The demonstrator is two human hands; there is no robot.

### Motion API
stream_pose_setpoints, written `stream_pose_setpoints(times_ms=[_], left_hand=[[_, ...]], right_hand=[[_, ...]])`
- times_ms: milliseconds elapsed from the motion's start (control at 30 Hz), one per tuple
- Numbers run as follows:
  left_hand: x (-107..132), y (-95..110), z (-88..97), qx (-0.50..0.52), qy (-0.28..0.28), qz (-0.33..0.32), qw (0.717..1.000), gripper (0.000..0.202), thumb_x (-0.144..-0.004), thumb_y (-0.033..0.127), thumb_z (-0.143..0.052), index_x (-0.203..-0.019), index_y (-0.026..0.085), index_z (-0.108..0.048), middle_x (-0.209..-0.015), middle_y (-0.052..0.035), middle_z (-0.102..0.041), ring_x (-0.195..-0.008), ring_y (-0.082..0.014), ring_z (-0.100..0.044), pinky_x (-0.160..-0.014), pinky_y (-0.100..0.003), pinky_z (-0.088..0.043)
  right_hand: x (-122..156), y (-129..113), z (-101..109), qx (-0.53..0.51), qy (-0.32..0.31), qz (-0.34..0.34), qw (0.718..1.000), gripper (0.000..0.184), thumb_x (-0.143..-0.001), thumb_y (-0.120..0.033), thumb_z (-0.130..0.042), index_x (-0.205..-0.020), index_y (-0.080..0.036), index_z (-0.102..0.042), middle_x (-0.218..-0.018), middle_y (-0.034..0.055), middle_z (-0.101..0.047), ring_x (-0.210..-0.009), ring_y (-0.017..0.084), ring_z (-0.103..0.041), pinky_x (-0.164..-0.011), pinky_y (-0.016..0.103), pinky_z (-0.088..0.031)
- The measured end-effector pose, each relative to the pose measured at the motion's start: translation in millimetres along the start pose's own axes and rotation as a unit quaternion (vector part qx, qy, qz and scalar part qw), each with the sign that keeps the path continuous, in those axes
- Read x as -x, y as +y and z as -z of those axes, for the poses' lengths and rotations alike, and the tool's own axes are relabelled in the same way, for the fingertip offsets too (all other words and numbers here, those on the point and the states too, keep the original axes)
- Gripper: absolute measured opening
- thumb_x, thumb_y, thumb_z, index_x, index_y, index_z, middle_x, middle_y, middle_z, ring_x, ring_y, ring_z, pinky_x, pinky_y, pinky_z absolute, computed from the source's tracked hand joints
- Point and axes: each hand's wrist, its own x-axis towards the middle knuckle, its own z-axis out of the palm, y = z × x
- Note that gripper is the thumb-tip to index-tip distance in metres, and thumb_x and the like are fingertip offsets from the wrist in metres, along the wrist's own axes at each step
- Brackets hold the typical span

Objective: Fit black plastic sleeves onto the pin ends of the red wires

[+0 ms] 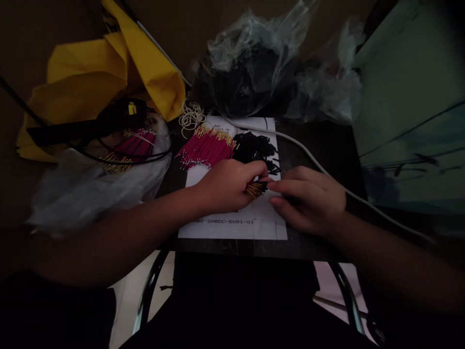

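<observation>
Presumably for easy reach, red wires and short black pieces lie just beyond the left hand, which grips a slim bundle over the white sheet, ends facing the right hand, whose pinch I cannot tell.

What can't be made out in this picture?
In the head view:
Most of the bundle: wrapped by the left hand.
Whether the right hand pinches anything: too small and dark.
Small print atop the paper: too tiny.
Contents of the plastic bag: behind crumpled plastic.
End of right forearm: cut by right edge.
</observation>
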Motion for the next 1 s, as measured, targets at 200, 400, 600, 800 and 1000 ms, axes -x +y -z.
stream_pose_setpoints(times_ms=[200,400,600,800,1000], left_hand=[[-0.5,-0.4,-0.2,0.054,0.022,0.004,0.998,0.013,-0.080,0.026,-0.056,-0.089,0.019,-0.061,-0.078,0.0017,-0.069,-0.067,-0.0113,-0.063,-0.058,-0.021,-0.040],[0.7,1.1,-0.3,0.054,0.015,0.006,0.998,0.012,-0.083,0.028,-0.055,-0.090,0.019,-0.061,-0.076,0.0018,-0.068,-0.067,-0.0108,-0.063,-0.058,-0.020,-0.040],[-0.1,3.0,0.7,0.035,0.006,0.005,0.999,0.014,-0.083,0.028,-0.054,-0.088,0.018,-0.060,-0.075,0.0003,-0.068,-0.065,-0.0116,-0.063,-0.057,-0.021,-0.041],[0.2,3.3,1.0,0.042,0.009,0.005,0.999,0.014,-0.083,0.028,-0.053,-0.089,0.018,-0.060,-0.076,0.0006,-0.069,-0.065,-0.0114,-0.063,-0.056,-0.021,-0.041],[1.1,4.6,1.8,0.055,0.014,-0.008,0.998,0.011,-0.083,0.026,-0.056,-0.089,0.018,-0.060,-0.074,0.0015,-0.067,-0.063,-0.0102,-0.061,-0.056,-0.020,-0.040]], right_hand=[[-1.3,-2.9,4.3,0.038,-0.016,0.048,0.998,0.019,-0.084,-0.018,-0.065,-0.103,-0.022,-0.066,-0.075,0.0025,-0.065,-0.067,0.014,-0.062,-0.062,0.029,-0.052],[-0.3,-3.1,7.0,0.029,-0.012,0.046,0.998,0.024,-0.083,-0.015,-0.065,-0.106,-0.021,-0.066,-0.074,0.0021,-0.065,-0.066,0.013,-0.062,-0.062,0.029,-0.052],[-1.1,-3.3,7.5,0.027,-0.023,0.047,0.998,0.023,-0.084,-0.015,-0.064,-0.106,-0.021,-0.066,-0.073,0.0012,-0.065,-0.066,0.013,-0.062,-0.063,0.029,-0.051],[-1.6,-1.6,6.7,0.021,-0.028,0.042,0.999,0.024,-0.084,-0.015,-0.064,-0.107,-0.020,-0.067,-0.072,0.0009,-0.065,-0.065,0.012,-0.062,-0.062,0.028,-0.052],[-1.5,-1.6,7.4,0.015,-0.025,0.056,0.998,0.026,-0.084,-0.015,-0.062,-0.109,-0.020,-0.064,-0.071,0.0009,-0.065,-0.064,0.013,-0.062,-0.060,0.028,-0.051]])
